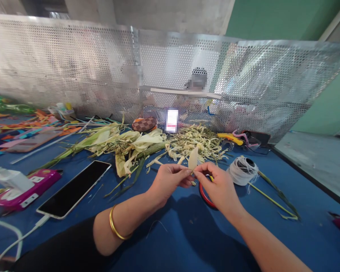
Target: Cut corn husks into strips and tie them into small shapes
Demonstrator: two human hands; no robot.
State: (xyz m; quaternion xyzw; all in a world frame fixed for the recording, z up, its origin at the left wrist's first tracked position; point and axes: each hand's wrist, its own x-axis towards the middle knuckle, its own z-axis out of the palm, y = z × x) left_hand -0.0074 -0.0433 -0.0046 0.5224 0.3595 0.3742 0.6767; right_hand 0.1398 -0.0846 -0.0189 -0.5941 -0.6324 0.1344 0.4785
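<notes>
Between my two hands stands a small pale piece of corn husk [193, 158], its pointed end up. My left hand [170, 179] pinches its lower end with thumb and finger. From the other side, my right hand [215, 183] is pinched at the same spot; fingertips of both hands nearly meet. Under my right hand lies a red ring-shaped handle [206, 196], partly covered. Just beyond my hands is a heap of shredded husk strips [200, 139]. Larger husk leaves [141, 141] lie to its left. A spool of white string [243, 170] is right of my right hand.
A phone [75, 189] and a magenta power strip [31, 189] with a white charger lie at left. Behind the husks are a checkered pouch [144, 124] and a yellow-handled tool [230, 138]. A perforated metal screen [102, 71] closes the table's back, with a person beyond.
</notes>
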